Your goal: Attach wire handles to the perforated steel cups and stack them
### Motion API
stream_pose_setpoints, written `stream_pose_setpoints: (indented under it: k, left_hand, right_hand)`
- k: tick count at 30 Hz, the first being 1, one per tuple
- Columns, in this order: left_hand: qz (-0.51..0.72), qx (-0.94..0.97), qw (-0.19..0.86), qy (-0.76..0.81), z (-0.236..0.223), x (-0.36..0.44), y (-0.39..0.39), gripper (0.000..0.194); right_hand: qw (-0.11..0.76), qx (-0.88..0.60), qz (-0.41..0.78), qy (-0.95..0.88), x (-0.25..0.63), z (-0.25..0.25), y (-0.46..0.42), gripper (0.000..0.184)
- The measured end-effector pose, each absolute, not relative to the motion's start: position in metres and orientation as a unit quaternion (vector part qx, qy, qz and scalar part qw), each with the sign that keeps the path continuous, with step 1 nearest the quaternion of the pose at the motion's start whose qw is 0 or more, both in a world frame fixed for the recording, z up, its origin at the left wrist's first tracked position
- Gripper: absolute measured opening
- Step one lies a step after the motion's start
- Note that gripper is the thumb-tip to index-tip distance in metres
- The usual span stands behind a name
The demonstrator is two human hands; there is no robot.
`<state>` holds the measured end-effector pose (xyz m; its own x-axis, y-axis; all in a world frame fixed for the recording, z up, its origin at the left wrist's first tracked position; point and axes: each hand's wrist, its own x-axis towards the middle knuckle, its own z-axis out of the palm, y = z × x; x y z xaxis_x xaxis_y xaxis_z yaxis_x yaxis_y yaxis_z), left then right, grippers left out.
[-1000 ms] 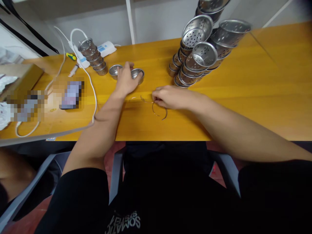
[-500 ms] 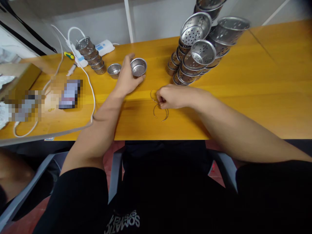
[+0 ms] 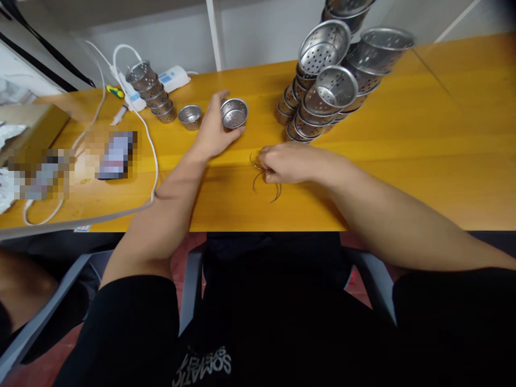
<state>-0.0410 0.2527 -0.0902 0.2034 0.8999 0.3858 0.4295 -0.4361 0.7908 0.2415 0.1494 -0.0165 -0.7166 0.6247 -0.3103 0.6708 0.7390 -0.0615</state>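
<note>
My left hand (image 3: pixel 212 131) is wrapped round the left side of a small perforated metal cup (image 3: pixel 235 114) on the table, thumb in front and fingers behind. Just left of that hand stands another perforated cup (image 3: pixel 190 116), apart from it. Low over the table, my right hand (image 3: pixel 278 163) is closed in a pinch on several thin curved wires (image 3: pixel 255 181). Their bowed ends stick out to the left of and below the fingers, while the gripped part is hidden.
Tall stacks of perforated cups (image 3: pixel 330 97) stand at the back, right of centre. A shorter cup stack (image 3: pixel 151 94) is at the left, near a white power strip (image 3: pixel 173 79), a looping white cable (image 3: pixel 155 161) and a phone (image 3: pixel 116 155). Another person's leg (image 3: pixel 24 279) shows at lower left.
My left hand and the cup in it have shifted slightly to the right. The right hand and its wires have dipped a little towards me.
</note>
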Motion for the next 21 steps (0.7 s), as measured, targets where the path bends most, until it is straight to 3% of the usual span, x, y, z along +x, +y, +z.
stream_pose_setpoints:
  k: [3,6,11,14,16,21]
  left_hand:
    - [0.443,0.717,0.275,0.463,-0.091,-0.039,0.255,0.113]
    - [0.454,0.704,0.274,0.472,-0.088,-0.036,0.253,0.112]
    - [0.485,0.667,0.285,0.489,-0.077,-0.028,0.238,0.088]
    - [0.484,0.659,0.293,0.497,-0.072,-0.025,0.232,0.076]
    - [0.48,0.661,0.288,0.5,-0.071,-0.026,0.232,0.076]
    - [0.496,0.67,0.29,0.47,-0.076,-0.029,0.233,0.078]
  right_hand:
    - [0.078,0.354,-0.108,0.926,0.245,-0.023,0.153,0.002]
    - [-0.031,0.363,-0.162,0.917,0.249,-0.029,0.159,0.017]
    - [-0.182,0.378,-0.285,0.862,0.251,-0.042,0.164,0.023]
    - [-0.214,0.384,-0.301,0.846,0.249,-0.052,0.167,0.028]
    - [-0.228,0.389,-0.276,0.849,0.25,-0.057,0.169,0.036]
    - [-0.217,0.384,-0.214,0.872,0.253,-0.058,0.172,0.036]
